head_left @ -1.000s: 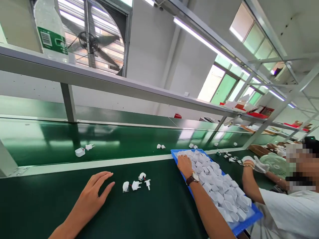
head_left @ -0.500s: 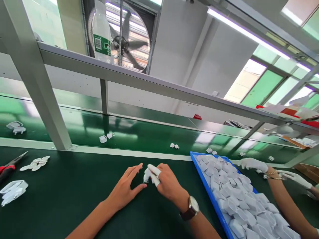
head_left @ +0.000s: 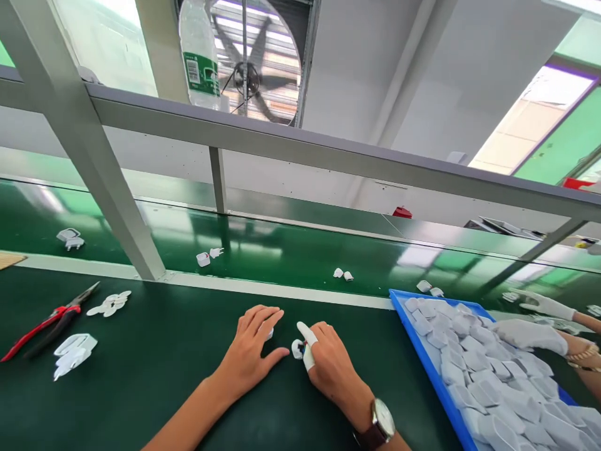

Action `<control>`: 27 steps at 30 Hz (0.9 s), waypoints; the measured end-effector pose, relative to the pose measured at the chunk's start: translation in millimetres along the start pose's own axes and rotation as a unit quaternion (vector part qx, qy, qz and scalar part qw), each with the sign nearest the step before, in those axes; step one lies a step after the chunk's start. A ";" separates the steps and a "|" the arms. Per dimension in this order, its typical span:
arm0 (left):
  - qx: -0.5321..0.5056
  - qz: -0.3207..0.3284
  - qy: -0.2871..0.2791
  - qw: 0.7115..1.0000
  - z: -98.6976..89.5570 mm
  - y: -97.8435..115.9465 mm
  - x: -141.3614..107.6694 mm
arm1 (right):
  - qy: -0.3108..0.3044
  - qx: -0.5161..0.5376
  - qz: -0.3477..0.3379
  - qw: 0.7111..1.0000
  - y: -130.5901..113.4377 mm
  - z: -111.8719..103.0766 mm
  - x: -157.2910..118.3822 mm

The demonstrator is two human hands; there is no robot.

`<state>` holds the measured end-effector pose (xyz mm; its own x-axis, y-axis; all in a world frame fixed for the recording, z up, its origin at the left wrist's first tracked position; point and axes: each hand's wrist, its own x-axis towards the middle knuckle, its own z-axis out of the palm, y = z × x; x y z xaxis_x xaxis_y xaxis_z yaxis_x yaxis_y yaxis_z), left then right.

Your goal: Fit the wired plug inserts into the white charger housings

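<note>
Left hand (head_left: pixel 251 351) lies flat on the green bench (head_left: pixel 154 388), covering a small white part (head_left: pixel 269 334). Right hand (head_left: pixel 328 366) pinches a white plug piece (head_left: pixel 297 349); blue tray (head_left: pixel 425 369) sits to its right.

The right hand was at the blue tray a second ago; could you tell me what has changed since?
The right hand left the blue tray and now pinches a white plug part beside the left hand, which covers another. The pliers lie untouched.

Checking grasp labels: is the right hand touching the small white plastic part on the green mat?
Touching: head view shows right hand fingers pressed against the small white plastic part.
</note>
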<state>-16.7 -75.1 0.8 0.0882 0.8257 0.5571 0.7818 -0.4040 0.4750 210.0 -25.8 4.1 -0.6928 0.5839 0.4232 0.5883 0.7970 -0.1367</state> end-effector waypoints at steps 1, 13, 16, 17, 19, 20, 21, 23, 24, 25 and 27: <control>-0.036 0.008 -0.002 0.999 1.5 4.4 -0.5 | 0.036 0.033 0.003 0.999 -1.6 1.1 0.3; -0.376 -0.167 0.017 0.911 14.9 40.6 1.5 | 0.179 0.243 0.034 0.953 -23.8 -1.2 0.4; -0.324 -0.139 0.013 0.936 12.2 41.8 0.5 | 0.176 0.234 0.027 0.956 -26.4 -3.3 1.1; -0.302 -0.127 0.010 0.945 11.9 41.5 -0.1 | 0.175 0.232 0.026 0.956 -26.6 -4.1 0.9; -0.257 -0.107 0.003 0.960 11.5 40.5 -0.9 | 0.171 0.230 0.028 0.958 -26.0 -6.1 0.1; -0.240 -0.100 -0.003 0.966 11.0 39.9 -1.0 | 0.166 0.229 0.031 0.959 -25.3 -7.4 -0.3; -0.229 -0.095 -0.013 0.969 10.1 39.3 -0.8 | 0.160 0.230 0.036 0.959 -24.4 -8.9 -0.7; -0.236 -0.098 -0.037 0.966 7.6 38.1 -0.1 | 0.148 0.240 0.047 0.958 -22.0 -12.2 -1.1; -0.254 -0.101 -0.048 0.961 6.2 37.6 0.3 | 0.141 0.251 0.053 0.956 -20.6 -13.9 -1.1; -0.276 -0.104 -0.057 0.954 5.0 37.3 0.5 | 0.135 0.264 0.058 0.953 -19.1 -15.5 -0.9; -0.313 -0.100 -0.061 0.942 3.8 37.6 0.0 | 0.113 0.297 0.056 0.946 -16.0 -18.0 -0.6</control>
<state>15.0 -88.8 16.1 0.0781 0.9337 0.3495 0.2759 -0.3571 0.8924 208.5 -41.7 22.2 -0.4935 0.6755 0.5479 0.2674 0.7172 -0.6435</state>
